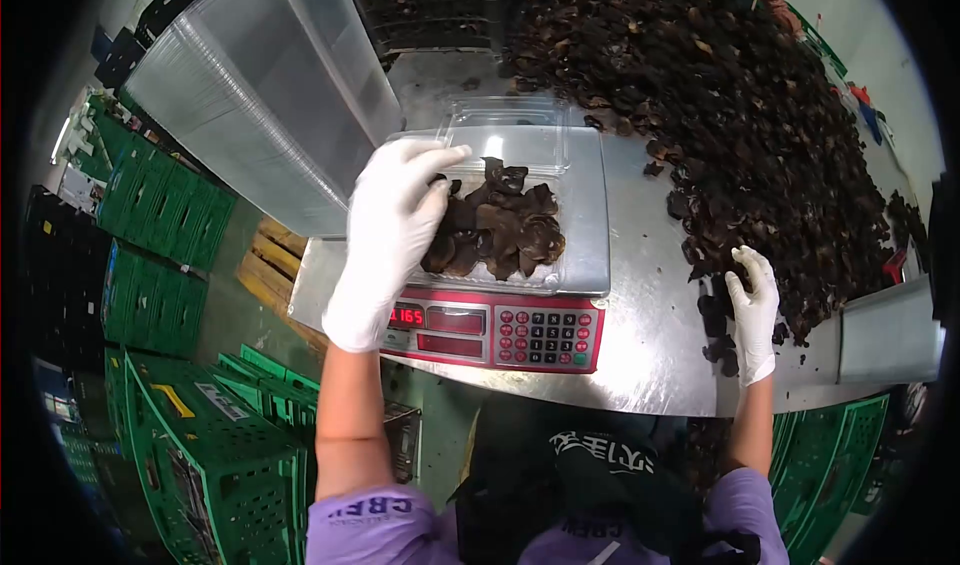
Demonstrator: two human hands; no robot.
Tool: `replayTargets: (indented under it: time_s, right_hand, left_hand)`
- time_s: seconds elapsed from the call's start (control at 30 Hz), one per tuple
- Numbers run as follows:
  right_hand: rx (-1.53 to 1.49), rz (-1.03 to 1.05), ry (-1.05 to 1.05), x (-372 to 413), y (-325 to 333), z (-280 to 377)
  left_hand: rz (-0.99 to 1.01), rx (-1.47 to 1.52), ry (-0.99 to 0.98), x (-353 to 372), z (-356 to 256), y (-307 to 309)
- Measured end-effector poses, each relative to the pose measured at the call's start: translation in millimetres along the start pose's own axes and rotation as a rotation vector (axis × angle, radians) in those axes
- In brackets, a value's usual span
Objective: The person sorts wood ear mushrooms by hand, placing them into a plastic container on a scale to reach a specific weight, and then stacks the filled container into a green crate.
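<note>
My left hand (385, 230), in a white glove, is over the left side of a clear plastic clamshell box (545, 283). Its thumb and fingers are apart, and the fingertips are close to dark wood ear mushrooms (505, 225) lying in the box. The box's lid (510, 115) is folded back away from me. Beneath the box is a red weighing scale (490, 330) with a lit display, partly covered by my left wrist. At the near edge of a large mushroom heap (770, 155), my gloved right hand (756, 305) has its fingers curved and apart, with nothing visible between them.
A tall stack of clear boxes (265, 85) leans at the left of the metal table (645, 265). Green crates (215, 445) stand on the floor at the left. A grey container (888, 335) sits at the table's right. Another person's sleeve (780, 5) shows behind the heap.
</note>
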State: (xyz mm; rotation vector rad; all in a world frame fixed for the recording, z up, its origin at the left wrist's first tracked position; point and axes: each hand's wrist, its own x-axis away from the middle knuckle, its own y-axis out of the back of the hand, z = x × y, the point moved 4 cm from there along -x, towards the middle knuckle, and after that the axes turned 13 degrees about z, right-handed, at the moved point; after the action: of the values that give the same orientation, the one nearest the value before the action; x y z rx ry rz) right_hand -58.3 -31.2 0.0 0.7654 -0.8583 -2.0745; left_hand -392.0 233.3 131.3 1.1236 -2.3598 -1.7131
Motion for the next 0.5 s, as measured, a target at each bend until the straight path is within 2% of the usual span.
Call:
replayTargets:
  time_s: [0.07,0.13,0.17,0.23,0.3,0.33,0.37,0.5]
  right_hand:
    - [-0.101,-0.054,0.004,2.8,4.8,3.9]
    - [-0.015,-0.074,0.018,6.5,10.8,13.1]
    - [-0.006,-0.101,-0.002,9.4,13.2,11.6]
    - [0.031,-0.133,-0.026,12.3,17.2,2.1]
    - [-0.006,-0.161,-0.090,15.4,21.0,-16.1]
    - [0.014,-0.157,-0.094,14.0,23.4,-20.5]
    - [0.042,-0.156,-0.080,10.2,23.8,-21.5]
    - [0.150,-0.107,0.012,-23.8,8.9,-7.9]
  left_hand:
    - [0.113,-0.168,-0.173,-28.3,-4.1,-19.9]
    - [0.248,-0.342,-0.249,-44.4,7.1,-40.1]
    - [0.323,-0.365,-0.220,-49.4,14.1,-46.4]
    - [0.247,-0.332,-0.276,-47.4,5.7,-36.1]
    - [0.169,-0.343,-0.216,-35.6,-0.1,-20.9]
    - [0.156,-0.240,-0.174,-28.3,-6.6,-13.4]
    - [0.217,-0.191,-0.093,-20.8,-9.0,-9.1]
    - [0.315,-0.158,-0.007,-2.6,-16.6,-8.4]
